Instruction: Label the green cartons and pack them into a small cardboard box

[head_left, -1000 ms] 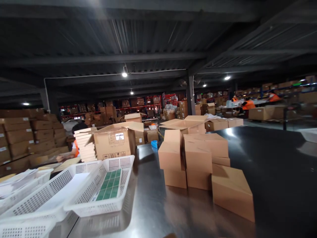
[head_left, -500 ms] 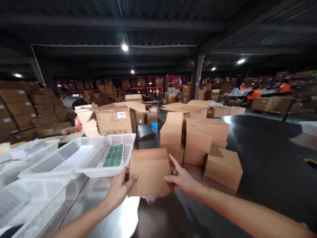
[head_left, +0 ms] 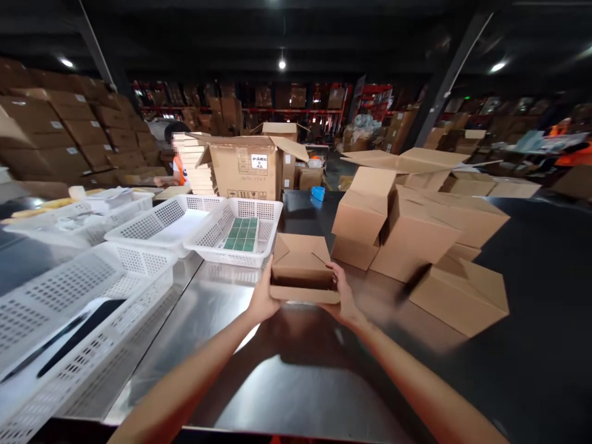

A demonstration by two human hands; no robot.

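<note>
A dim warehouse with stacked cartons along the back surrounds a shiny metal table [head_left: 296,382]. At far left, white perforated baskets [head_left: 69,290] crowd the table's left edge; one basket [head_left: 266,225] further in holds a sheet of green tiles [head_left: 240,233]. Behind them stands a large open carton [head_left: 247,166], with a person in an orange vest just left of it. At centre, the left hand [head_left: 263,299] and right hand [head_left: 345,302] grip a small open cardboard box [head_left: 303,274] by its sides, fingers curled round it, just above the table. To the right, a cluster of closed cardboard boxes [head_left: 416,234] sits close by. The near table surface and far right lie bare.
</note>
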